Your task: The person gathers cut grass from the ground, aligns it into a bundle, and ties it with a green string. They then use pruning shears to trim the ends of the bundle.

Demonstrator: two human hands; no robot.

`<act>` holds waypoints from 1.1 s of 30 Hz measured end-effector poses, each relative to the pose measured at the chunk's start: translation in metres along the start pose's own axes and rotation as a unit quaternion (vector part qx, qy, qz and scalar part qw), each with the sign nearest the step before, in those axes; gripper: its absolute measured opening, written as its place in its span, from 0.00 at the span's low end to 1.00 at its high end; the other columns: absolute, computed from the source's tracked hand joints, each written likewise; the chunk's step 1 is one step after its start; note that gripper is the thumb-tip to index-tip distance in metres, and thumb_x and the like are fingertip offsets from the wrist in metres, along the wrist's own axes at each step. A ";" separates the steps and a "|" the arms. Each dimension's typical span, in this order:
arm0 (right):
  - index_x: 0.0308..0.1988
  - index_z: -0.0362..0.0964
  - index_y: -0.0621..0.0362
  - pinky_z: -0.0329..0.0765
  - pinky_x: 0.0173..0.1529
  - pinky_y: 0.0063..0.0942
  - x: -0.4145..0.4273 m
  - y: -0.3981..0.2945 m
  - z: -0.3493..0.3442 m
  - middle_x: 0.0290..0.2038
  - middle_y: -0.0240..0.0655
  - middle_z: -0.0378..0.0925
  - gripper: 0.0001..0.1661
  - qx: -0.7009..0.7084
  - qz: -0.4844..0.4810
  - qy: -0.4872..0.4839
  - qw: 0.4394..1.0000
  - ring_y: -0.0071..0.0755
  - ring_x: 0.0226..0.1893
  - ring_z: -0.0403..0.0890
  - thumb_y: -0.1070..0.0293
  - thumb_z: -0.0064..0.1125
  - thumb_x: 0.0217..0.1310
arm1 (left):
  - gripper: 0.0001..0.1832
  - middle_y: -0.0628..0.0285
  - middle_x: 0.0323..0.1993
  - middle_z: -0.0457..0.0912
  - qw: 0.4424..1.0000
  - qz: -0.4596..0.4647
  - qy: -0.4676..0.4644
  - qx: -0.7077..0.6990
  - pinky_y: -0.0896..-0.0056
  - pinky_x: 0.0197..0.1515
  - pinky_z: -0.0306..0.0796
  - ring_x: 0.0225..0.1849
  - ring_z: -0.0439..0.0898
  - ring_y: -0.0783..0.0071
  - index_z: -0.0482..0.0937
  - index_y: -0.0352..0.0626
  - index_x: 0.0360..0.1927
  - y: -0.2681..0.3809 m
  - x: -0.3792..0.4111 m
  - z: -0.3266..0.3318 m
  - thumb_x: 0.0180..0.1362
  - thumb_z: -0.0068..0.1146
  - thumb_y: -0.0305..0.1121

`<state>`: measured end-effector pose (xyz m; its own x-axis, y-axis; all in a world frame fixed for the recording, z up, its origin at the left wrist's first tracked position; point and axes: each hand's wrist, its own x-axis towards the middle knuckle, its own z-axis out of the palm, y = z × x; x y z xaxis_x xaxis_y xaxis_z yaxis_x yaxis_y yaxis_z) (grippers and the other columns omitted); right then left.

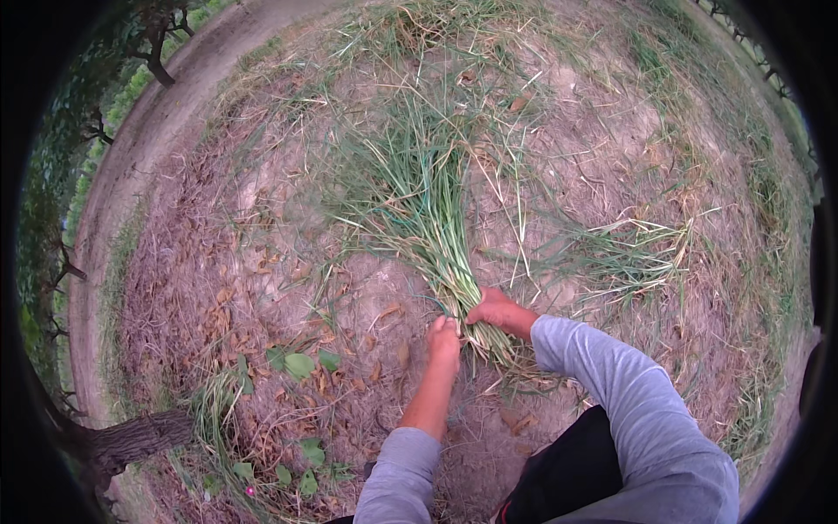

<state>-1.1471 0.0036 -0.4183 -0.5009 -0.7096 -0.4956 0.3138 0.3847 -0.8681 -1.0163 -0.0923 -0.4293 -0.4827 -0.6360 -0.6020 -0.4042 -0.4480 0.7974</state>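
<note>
A long bundle of cut green grass (435, 223) lies on the ground before me, its leafy ends spread away and its pale cut stems towards me. My right hand (496, 310) grips the stems near their cut end from the right side. On the left side of the stems, my left hand (444, 339) has its fingers closed at a thin teal cord (435, 300); the fingertips are partly hidden. More teal strands (426, 180) run among the grass blades further up the bundle.
A smaller loose heap of grass (638, 255) lies to the right, and more cut grass (425, 26) at the far side. A tree trunk (141, 437) stands at lower left, beside a grass clump (213, 409). Green leaves (299, 365) and dry brown leaves (219, 321) litter the soil.
</note>
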 end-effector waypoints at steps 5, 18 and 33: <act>0.46 0.75 0.64 0.78 0.40 0.28 -0.055 -0.031 0.026 0.37 0.37 0.82 0.26 0.108 0.048 -0.090 0.989 0.29 0.34 0.81 0.73 0.64 0.40 | 0.12 0.63 0.34 0.78 0.997 0.048 -0.048 0.047 0.69 0.42 0.68 0.35 0.73 0.75 0.77 0.34 0.42 0.008 -0.058 -0.034 0.66 0.44 0.30; 0.42 0.79 0.60 0.78 0.43 0.32 -0.099 0.012 0.061 0.34 0.41 0.83 0.28 -0.122 0.053 -0.173 0.976 0.36 0.35 0.82 0.64 0.67 0.34 | 0.09 0.67 0.29 0.75 0.999 0.016 -0.014 0.043 0.72 0.36 0.65 0.30 0.69 0.79 0.77 0.36 0.36 -0.049 -0.141 -0.068 0.64 0.46 0.29; 0.41 0.76 0.66 0.78 0.41 0.35 -0.101 -0.005 0.060 0.34 0.45 0.81 0.28 -0.128 0.085 -0.062 0.986 0.42 0.35 0.82 0.73 0.69 0.31 | 0.08 0.64 0.32 0.77 0.992 -0.087 -0.018 -0.091 0.69 0.33 0.76 0.31 0.77 0.75 0.73 0.41 0.40 -0.055 -0.113 -0.112 0.69 0.42 0.33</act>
<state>-1.0497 0.0385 -0.3621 -0.3504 -0.6825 -0.6414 0.1630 0.6299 -0.7593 -0.8522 -0.0665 -0.4008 -0.4477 -0.5179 -0.7289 -0.3373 -0.6571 0.6741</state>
